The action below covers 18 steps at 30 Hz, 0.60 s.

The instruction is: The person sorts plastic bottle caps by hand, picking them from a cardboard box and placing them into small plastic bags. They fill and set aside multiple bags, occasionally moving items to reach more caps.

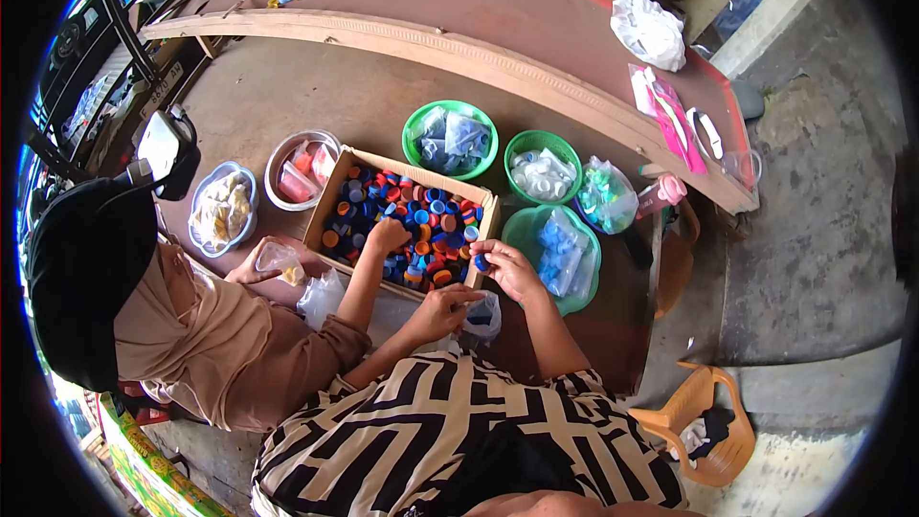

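My right hand [514, 273] pinches a blue bottle cap [481, 263] just off the near right corner of a cardboard box [487, 220]. Inside the box lies a heap of bottle caps [421, 220], mostly blue, red and orange. Close to my body, my left hand [442, 314] grips the rim of a small clear plastic bag [486, 318], which has something dark in it. To my left a co-worker reaches one hand [388, 235] into the caps. The co-worker's other hand [251, 263] holds a clear bag [281, 260] with yellowish pieces inside.
Green basins [428, 169] with bagged caps stand behind and right of the box, including a pale green one [591, 297]. A white basin [249, 220] and a metal bowl [278, 201] stand left. A wooden-edged table [459, 48] runs behind; an orange plastic chair [732, 464] is lower right.
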Tool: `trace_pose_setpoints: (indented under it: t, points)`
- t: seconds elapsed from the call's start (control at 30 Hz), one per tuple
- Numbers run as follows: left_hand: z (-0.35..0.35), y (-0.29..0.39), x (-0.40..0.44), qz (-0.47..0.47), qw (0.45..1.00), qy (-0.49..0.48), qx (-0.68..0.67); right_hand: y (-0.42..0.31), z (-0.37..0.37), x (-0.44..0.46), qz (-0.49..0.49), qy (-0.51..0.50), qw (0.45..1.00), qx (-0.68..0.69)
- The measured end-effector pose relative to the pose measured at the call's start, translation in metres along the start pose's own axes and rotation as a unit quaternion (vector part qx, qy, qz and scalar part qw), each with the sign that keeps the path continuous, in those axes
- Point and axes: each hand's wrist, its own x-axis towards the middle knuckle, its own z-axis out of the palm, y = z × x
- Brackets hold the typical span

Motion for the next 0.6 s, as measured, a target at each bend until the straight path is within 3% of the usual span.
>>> trace_pose_setpoints:
  t: [0.2,0.27,0.33,0.4,0.43,0.5,0.6]
  points:
    - [0.005,0.008,0.001,-0.017,0.996,0.073,-0.047,-0.006,0.0,-0.065,-0.017,0.005,1.0,0.011]
    - [0.009,0.011,0.003,-0.015,0.996,0.088,-0.029,-0.006,0.003,-0.088,-0.022,0.002,0.994,-0.107]
    - [0.017,0.019,0.003,-0.001,0.991,0.113,-0.066,-0.005,0.01,-0.102,0.008,-0.006,0.995,-0.101]
    - [0.025,0.019,0.001,-0.006,0.992,0.107,-0.071,-0.009,0.024,-0.119,-0.011,0.016,0.971,-0.238]
    - [0.028,0.023,0.002,0.009,0.994,0.081,-0.07,-0.008,0.033,-0.122,-0.031,0.085,0.946,-0.31]
    - [0.033,0.033,0.003,0.039,0.997,0.038,-0.059,0.028,-0.002,-0.115,-0.065,0.117,0.931,-0.34]
    - [0.034,0.04,0.007,0.111,0.992,0.051,-0.04,0.012,-0.006,-0.123,-0.085,0.161,0.924,-0.337]
